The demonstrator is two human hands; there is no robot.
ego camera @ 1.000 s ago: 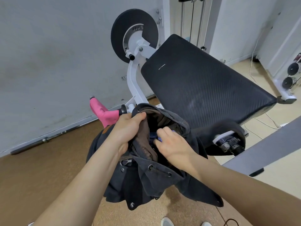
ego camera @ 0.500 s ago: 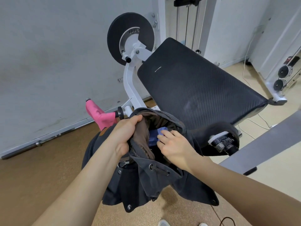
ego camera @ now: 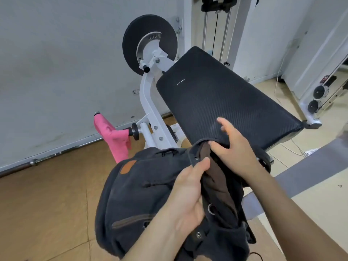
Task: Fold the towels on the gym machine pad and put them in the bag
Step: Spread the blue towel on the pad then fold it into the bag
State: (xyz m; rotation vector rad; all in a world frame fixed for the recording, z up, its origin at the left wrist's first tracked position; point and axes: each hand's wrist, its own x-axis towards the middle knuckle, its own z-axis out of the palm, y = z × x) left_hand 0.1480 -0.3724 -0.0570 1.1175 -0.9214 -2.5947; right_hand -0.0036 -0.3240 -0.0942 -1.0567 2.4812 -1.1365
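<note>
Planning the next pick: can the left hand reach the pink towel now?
Probably, once freed: the left hand grips the bag; the pink towel hangs uncovered just past it, nothing between.

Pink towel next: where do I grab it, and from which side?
Pinch the pink towel by the loose part hanging below the handle, reaching from the near side, then probably lift up and off over the handle's capped free end: the other end joins the white frame. The left hand and right hand both hold the bag, so free one first.
</note>
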